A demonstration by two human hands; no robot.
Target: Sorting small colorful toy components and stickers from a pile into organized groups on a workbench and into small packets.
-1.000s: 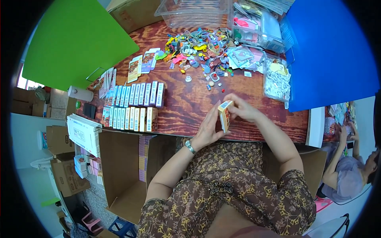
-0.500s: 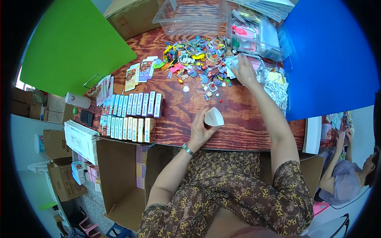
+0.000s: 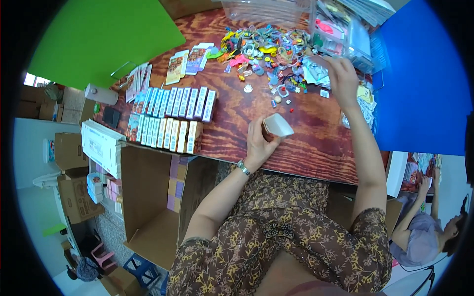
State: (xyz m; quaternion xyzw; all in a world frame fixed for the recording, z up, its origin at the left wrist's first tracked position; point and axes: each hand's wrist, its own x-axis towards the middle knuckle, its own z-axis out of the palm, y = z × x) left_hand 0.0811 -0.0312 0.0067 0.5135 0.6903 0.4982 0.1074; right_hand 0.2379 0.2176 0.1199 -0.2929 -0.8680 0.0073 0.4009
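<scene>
Brown floral dress (image 3: 306,209), silver wristwatch (image 3: 243,167)

Light was bright and even, a window (image 3: 33,79) glared at far left, shade lay under the table (image 3: 306,153), the right hand (image 3: 344,81) blurred slightly, edges bowed, corners went black.

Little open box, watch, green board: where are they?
Little open box (image 3: 279,126): head view, on its pale inside.
Watch (image 3: 243,167): head view, on its middle.
Green board (image 3: 104,42): head view, on its broad face.

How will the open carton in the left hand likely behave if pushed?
The open carton probably dents easily: its walls look like thin card. It's likely light, small enough for the left hand alone. Flat sides suggest it might tip rather than roll.
</scene>
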